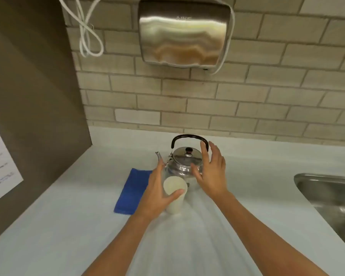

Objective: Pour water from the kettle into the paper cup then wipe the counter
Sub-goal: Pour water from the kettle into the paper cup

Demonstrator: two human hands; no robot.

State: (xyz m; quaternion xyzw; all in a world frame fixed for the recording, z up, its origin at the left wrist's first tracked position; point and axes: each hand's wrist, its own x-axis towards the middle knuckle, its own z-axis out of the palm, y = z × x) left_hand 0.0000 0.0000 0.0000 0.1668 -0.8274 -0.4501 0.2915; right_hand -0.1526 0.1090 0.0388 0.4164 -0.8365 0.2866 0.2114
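A steel kettle [184, 159] with a black arched handle and a spout pointing left stands on the pale counter [72, 226]. Just in front of it stands an upright white paper cup [175, 193]. My left hand [157, 193] wraps the cup's left side, thumb on its rim. My right hand [212, 172] hovers open with spread fingers at the kettle's right side, fingertips near the handle, holding nothing. A folded blue cloth [130, 191] lies flat to the left of the cup.
A steel sink [331, 198] is set into the counter at the right. A metal hand dryer [182, 33] hangs on the brick wall above, with white cables beside it. A brown panel with a paper notice [0, 162] closes the left side.
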